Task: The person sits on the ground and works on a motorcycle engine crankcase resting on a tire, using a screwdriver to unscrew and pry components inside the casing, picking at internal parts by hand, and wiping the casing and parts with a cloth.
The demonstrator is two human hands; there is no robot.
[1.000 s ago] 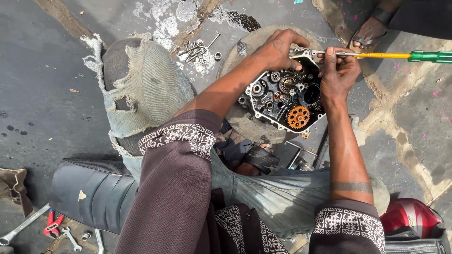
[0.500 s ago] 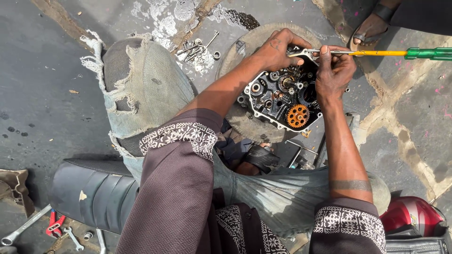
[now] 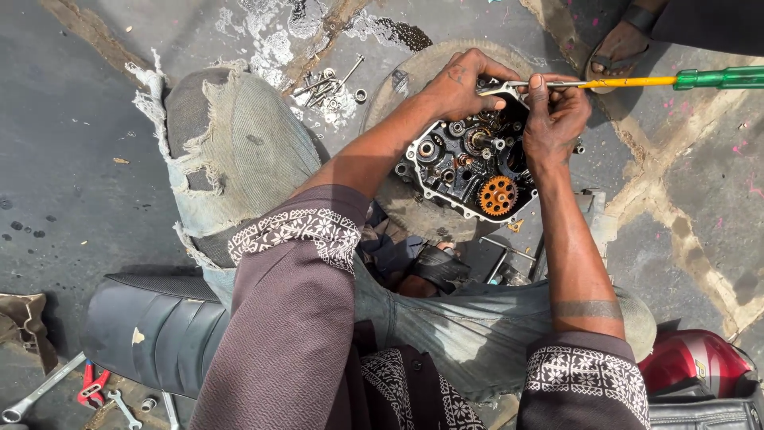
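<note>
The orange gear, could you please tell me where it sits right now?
In the head view, the orange gear sits at the lower right edge of the open engine case, just below the right hand and beside that forearm.

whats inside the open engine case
Inside the engine case: an orange gear, dark greasy gears and shafts. The left hand and right hand cover its upper edge.
</note>
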